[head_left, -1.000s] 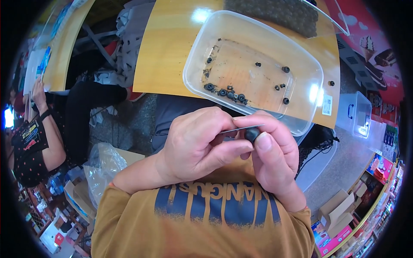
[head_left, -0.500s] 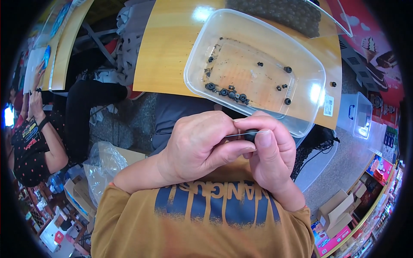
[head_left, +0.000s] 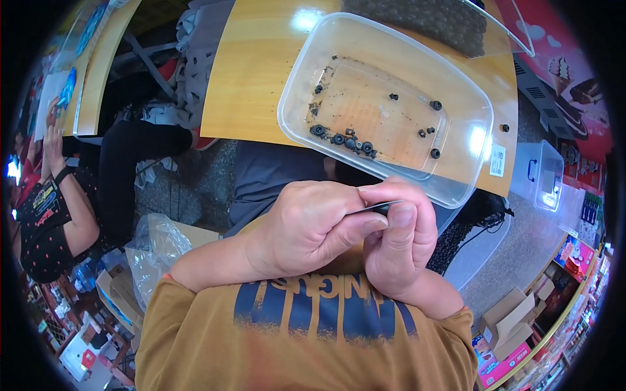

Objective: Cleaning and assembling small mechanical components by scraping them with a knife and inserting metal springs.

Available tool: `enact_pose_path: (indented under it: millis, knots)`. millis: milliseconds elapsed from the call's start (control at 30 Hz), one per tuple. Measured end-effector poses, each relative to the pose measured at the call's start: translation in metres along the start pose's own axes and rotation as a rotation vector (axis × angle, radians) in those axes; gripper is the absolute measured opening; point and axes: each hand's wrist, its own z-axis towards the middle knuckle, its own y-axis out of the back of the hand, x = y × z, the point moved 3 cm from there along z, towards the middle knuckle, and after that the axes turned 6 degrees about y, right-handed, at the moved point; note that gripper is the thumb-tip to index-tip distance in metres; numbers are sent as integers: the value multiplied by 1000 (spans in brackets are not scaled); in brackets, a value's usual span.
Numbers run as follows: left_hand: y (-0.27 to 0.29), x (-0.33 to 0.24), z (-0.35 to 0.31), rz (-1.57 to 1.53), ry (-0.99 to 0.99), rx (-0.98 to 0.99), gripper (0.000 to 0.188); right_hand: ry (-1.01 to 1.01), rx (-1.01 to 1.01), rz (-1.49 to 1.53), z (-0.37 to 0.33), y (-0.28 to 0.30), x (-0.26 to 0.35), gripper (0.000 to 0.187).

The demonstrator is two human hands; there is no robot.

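Note:
Close in front of my chest, my left hand (head_left: pixel 303 228) is closed with its thumb against a thin, flat metal blade (head_left: pixel 360 210). My right hand (head_left: pixel 405 231) pinches a small round black part (head_left: pixel 383 208) between thumb and fingers, and the blade lies against it. Most of the part is hidden by the fingertips. Beyond my hands stands a clear plastic tub (head_left: pixel 456 186) with several small black round parts (head_left: pixel 350 143) along its near left side and black crumbs on its bottom.
The tub rests on a yellow wooden table (head_left: pixel 251 78). One loose black part (head_left: pixel 505 128) lies at the table's right. A clear container of dark round pieces (head_left: pixel 424 26) stands at the back. At the far left, another person (head_left: pixel 65 208) sits by a second table.
My right hand has tilted and shifted slightly left. The blade slants more, and less of the black part shows between my fingers.

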Motion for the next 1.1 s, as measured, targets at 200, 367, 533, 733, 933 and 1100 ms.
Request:
enact_pose_path:
  millis: [200, 367, 533, 733, 933, 1100]
  knots:
    - [-1, -2, -1, 57, -89, 15, 18, 87, -37, -15, 1, -4, -5, 27]
    - [-2, -1, -3, -16, -142, -80, 21, -206, -51, 235, -1, -5, -4, 28]
    - [9, 3, -6, 36, -52, -131, 29, -227, -59, 331, -1, -3, -9, 25]
    - [7, 5, -3, 78, -47, -122, 35, -289, -95, 262, 2, -3, -5, 20]
    - [7, 4, -1, 137, -62, -116, 38, -304, -74, 285, -1, -3, -9, 20]
    - [6, 5, -1, 162, -77, -118, 39, -275, -51, 364, -1, -6, -8, 18]
